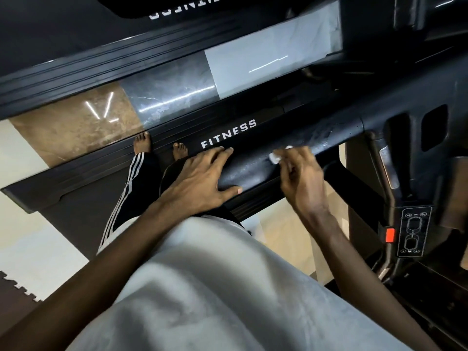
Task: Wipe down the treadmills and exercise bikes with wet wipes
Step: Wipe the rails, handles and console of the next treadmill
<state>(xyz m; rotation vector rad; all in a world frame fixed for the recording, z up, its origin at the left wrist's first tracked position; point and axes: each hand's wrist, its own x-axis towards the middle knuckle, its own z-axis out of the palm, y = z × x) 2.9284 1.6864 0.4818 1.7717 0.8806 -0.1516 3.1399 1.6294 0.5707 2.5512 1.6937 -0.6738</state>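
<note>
We are in the wiping step on the treadmill (228, 134), working on the handrail (253, 173). The right hand (301, 178) pinches the wipe (274, 157) in curled fingers and presses it on the top of the rail, just beside a wet, streaked patch (321, 133) toward the console end. The left hand (202, 178) rests on the rail near its free end, fingers straight and spread, holding nothing, thumb against the underside. We judge the stretch under the left hand to be unwiped. The next move calls for lifting that hand clear, then stroking the wipe along the rail toward the free end. The control panel (414, 234) looks untouched.
</note>
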